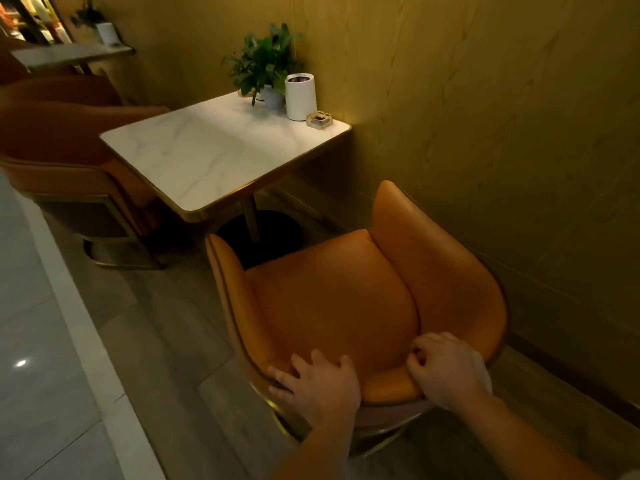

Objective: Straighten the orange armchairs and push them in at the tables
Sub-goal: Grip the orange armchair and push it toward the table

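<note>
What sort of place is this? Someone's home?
Probably a cafe or restaurant, not a home: a small marble-topped table with an orange armchair stands by the wall, a second table behind it, each with a potted plant.

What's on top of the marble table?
On the table: a potted plant, a white canister and a glass tray, grouped by the wall. Anything behind the plant is hidden.
</note>
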The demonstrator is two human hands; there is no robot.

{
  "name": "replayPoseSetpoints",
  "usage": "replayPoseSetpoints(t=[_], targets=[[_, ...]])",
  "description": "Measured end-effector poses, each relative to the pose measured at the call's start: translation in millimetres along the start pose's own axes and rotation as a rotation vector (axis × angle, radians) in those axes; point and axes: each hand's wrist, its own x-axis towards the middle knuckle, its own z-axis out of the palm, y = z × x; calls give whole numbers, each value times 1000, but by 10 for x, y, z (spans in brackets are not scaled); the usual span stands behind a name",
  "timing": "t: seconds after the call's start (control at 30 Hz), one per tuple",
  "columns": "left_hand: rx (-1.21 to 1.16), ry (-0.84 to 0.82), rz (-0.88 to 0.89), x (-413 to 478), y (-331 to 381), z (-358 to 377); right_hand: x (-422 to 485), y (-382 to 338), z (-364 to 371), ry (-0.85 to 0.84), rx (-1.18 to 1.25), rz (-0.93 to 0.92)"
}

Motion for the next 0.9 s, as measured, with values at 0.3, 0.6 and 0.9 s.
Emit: replayPoseSetpoints(t=[0.3, 0.6, 0.9], targets=[[8, -74, -68, 165, 709, 39, 656, 460, -154, -10, -26, -32], [-29, -5, -103, 413, 1093, 96, 1131, 614, -251, 12, -16, -57], [-120, 89, -140, 467, 1396, 144, 1494, 821, -340, 8, 13, -158]])
